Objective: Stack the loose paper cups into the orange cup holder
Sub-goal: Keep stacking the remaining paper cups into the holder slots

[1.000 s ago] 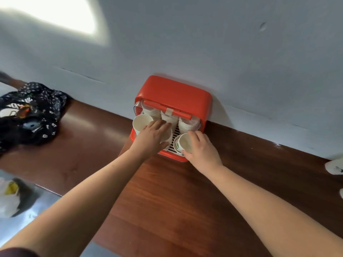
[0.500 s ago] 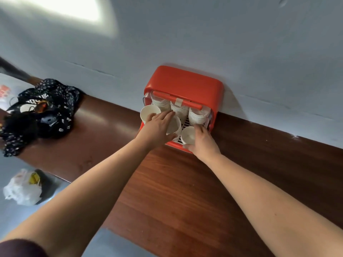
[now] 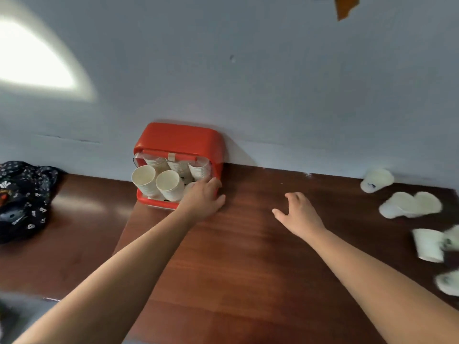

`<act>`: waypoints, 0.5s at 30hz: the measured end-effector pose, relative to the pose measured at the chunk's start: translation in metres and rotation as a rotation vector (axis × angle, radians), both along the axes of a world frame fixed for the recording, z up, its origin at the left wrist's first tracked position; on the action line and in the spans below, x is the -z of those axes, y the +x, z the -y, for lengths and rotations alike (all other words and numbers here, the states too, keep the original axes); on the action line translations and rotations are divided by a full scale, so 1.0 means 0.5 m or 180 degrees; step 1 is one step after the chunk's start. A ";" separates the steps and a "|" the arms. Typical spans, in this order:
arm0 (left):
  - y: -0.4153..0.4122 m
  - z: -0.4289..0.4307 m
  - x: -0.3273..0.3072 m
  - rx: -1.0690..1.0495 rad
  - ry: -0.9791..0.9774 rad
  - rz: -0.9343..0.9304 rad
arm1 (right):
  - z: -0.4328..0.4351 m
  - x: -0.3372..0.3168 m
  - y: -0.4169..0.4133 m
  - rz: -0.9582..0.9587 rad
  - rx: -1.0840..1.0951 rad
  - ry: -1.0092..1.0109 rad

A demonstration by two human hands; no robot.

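The orange cup holder (image 3: 178, 137) stands against the wall on the brown table (image 3: 248, 269). Stacks of white paper cups fill it: one at the front left (image 3: 143, 178), one at the front middle (image 3: 167, 183), and more behind (image 3: 178, 167). My left hand (image 3: 203, 198) rests over the front right slot, its fingers lying on a cup that it mostly hides. My right hand (image 3: 299, 214) hovers over the table to the right of the holder, fingers spread, holding nothing. Loose cups lie on their sides at the far right (image 3: 376, 181), (image 3: 409, 204), (image 3: 428, 244).
A dark patterned cloth (image 3: 22, 199) lies at the table's left end. Another blurred cup (image 3: 447, 284) sits near the right edge of view. The pale wall runs along the table's back. The table's front edge shows at the lower left.
My right hand has left the front right cup and swung right over the table. My left hand has shifted from the middle cup to the front right slot. The view has turned right, showing the loose cups.
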State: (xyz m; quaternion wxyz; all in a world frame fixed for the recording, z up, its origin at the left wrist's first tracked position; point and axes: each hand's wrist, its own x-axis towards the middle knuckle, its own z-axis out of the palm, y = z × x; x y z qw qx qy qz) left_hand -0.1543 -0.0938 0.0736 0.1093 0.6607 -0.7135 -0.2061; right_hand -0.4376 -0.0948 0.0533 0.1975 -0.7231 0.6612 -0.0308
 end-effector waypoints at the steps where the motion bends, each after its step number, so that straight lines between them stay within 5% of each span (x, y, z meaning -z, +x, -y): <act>1: -0.050 0.003 -0.002 0.0077 0.0081 -0.0036 | -0.009 -0.009 -0.053 -0.0048 0.0101 0.0012; 15: -0.770 0.145 -0.013 0.0787 0.0303 -0.0309 | -0.027 -0.058 -0.722 -0.0098 0.1232 -0.0245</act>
